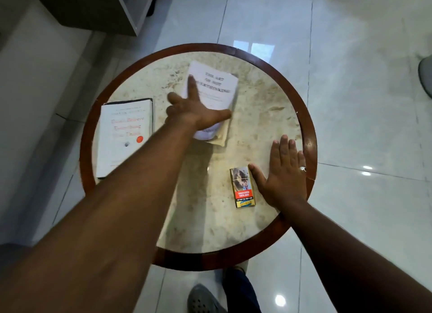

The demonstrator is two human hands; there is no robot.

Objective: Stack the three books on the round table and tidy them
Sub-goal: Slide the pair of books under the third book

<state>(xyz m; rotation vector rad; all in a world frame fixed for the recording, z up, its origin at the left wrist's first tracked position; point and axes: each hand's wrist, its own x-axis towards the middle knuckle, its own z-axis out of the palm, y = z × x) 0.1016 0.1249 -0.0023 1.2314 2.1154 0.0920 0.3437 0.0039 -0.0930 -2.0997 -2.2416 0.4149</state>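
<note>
- Head cam looked pretty much straight down at the round table with the pale marble top and dark wooden rim [84, 135], so the layout was easy to read.
- My left hand [198, 113] was fingers-spread, flat on the white paperback with black title lettering [215, 85], far side of the table, just past centre. Not a pinch as far as I could tell, more a palm press. That book was motion-blurred.
- Under its near edge a cream-coloured cover [222, 138] poked out, touching it. I'd guess that was a second book already underneath, but couldn't swear to it.
- The white hardback with red title text and a red dot [124, 135] lay alone at the left rim, well apart from that pair, long axis running away from me, roughly parallel to the paperback's.
- My right hand [280, 170] rested open and flat near the right rim, gripping nothing, thumb just beside a small yellow-and-red cigarette pack [242, 187].
- So the key bit: the loose hardback sat left of both hands, and my left was clearly nearer. My call was that the left does the joining, either sliding the pair over or fetching the hardback.
</note>
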